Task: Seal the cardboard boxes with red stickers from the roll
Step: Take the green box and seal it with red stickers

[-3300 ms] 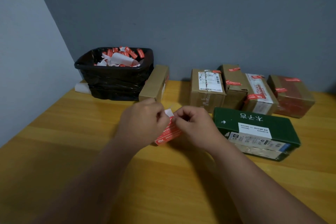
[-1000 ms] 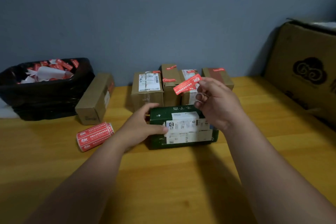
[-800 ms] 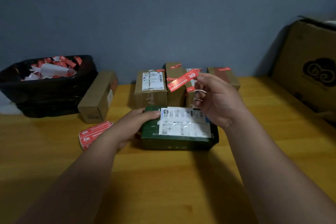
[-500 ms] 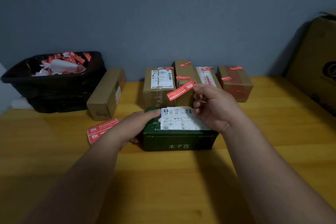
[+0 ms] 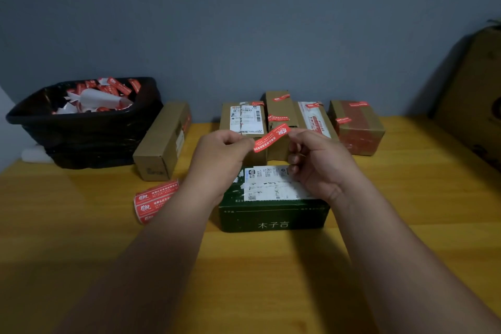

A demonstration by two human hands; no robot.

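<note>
Both hands, left [image 5: 219, 154] and right [image 5: 320, 163], pinch the red sticker [image 5: 272, 138] by its ends, its long axis running left-right, held just above the green box [image 5: 273, 214].

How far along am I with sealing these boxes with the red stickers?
Done: the four brown boxes at the back already carry red stickers. In hand: your left hand and right hand pinch the ends of one red sticker above the green box, which shows no sticker yet. Left: stick it down. The sticker roll lies beside the box.
</note>
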